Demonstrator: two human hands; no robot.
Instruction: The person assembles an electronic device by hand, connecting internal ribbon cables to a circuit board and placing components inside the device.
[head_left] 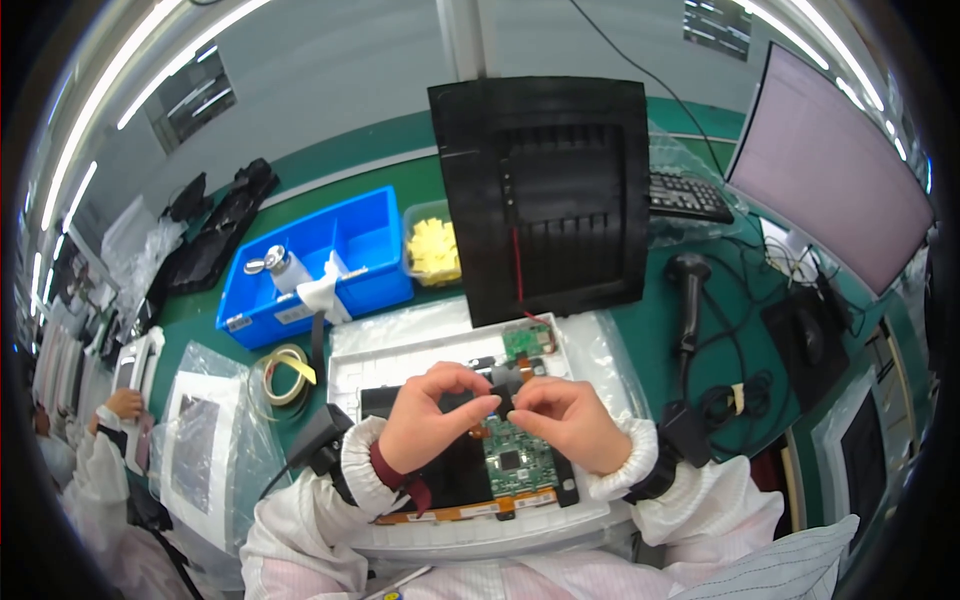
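Observation:
My left hand (437, 412) and my right hand (572, 420) meet over a green circuit board (520, 462), each with thumb and forefinger pinched together. Between the fingertips is a small dark grey piece, too small and covered to name. The board lies on a black panel (445, 470) with orange ribbon strips (470, 510) along its near edge. A white tray-like frame (380, 367) surrounds the panel. At its far side sits a smaller green board (527, 342), joined by a red wire to an upright black cover (575, 210).
Behind stand a blue divided bin (350, 285) with a pump bottle (285, 270) and a tub of yellow pieces (434, 248). Tape rolls (287, 375) lie left. Rightward are a scanner (688, 300), keyboard (690, 197), mouse (812, 342) and monitor (830, 160). Another person's hand (125, 404) shows far left.

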